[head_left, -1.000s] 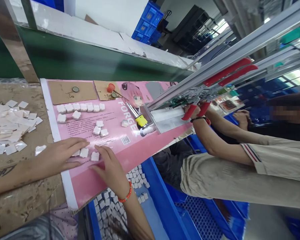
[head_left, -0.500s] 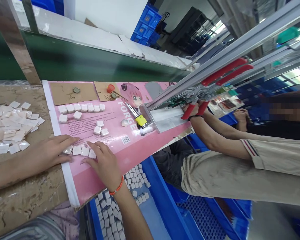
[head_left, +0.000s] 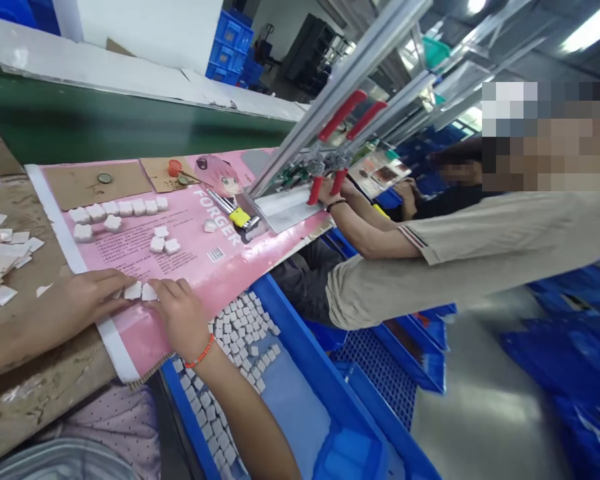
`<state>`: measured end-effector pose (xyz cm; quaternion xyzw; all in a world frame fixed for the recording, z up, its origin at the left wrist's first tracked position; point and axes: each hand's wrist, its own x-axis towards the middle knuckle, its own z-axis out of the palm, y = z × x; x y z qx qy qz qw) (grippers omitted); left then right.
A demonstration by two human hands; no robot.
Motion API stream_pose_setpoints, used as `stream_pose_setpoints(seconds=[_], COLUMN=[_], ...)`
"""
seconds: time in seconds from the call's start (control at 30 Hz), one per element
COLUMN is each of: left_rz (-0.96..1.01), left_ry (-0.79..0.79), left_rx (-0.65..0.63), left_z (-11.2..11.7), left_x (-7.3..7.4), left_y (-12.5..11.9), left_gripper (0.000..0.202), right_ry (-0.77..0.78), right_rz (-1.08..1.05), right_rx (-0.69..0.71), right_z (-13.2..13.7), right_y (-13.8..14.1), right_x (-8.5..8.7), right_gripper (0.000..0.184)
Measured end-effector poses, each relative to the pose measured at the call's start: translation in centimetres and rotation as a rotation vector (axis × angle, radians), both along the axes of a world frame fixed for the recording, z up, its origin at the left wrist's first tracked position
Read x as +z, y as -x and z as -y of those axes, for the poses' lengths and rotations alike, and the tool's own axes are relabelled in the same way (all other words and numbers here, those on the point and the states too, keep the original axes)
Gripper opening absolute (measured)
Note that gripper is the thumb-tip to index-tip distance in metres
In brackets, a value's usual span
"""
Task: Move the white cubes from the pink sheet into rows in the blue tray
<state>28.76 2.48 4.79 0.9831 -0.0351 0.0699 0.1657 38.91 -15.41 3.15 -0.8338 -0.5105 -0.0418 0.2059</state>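
A short row of small white square blocks (head_left: 133,291) lies on the pink printed sheet (head_left: 195,290), between my two hands. My left hand (head_left: 87,295) closes its fingers and thumb about the row's left end. At the right end, my right hand (head_left: 181,315), with an orange bead bracelet at the wrist, grips the row; its fingers hide part of it. Three more white blocks (head_left: 158,244) sit in a cluster beyond. Further off is a longer line of white blocks (head_left: 97,213), with two blocks in front of it.
Thin white squares (head_left: 5,257) are heaped on the left. A blue bin (head_left: 300,347) holding many white blocks stands below the table edge. A yellow-banded tool (head_left: 239,217) lies near a metal fixture with red handles (head_left: 343,117), where a co-worker's hand (head_left: 330,192) rests. Cardboard pieces (head_left: 75,187) lie behind.
My hands have come closer together, with fingers now closed around the ends of the row. The view has swung right, so the scene sits further left.
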Motion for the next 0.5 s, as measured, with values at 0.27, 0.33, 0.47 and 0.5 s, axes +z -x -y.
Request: stream_pose_setpoints(seconds=[0.27,0.33,0.47,0.5], left_rz=[-0.012,-0.064,-0.214,-0.26], left_ry=[0.038,0.078,0.124,0.126], left_rx=[-0.379,-0.468,-0.533,-0.529], left_z=[14.5,20.1,29.9,31.7], left_x=[4.3,3.2,-2.2,-3.9], left_y=[-9.8,-11.9,-13.8,-13.9], left_gripper=[0.019,0.017,0.025,0.025], right_ry=[-0.047,-0.016,0.078,0.103], right_rz=[0.1,0.107,0.063,0.041], right_rx=[-0.404,-0.507,-0.621,-0.634], right_z=[16.8,22.3,31.4,33.1], right_y=[-1.3,-1.2,-0.8,-0.8], right_x=[3.1,2.2,-3.0,-4.8], right_gripper=[0.034,0.035,0.032,0.031])
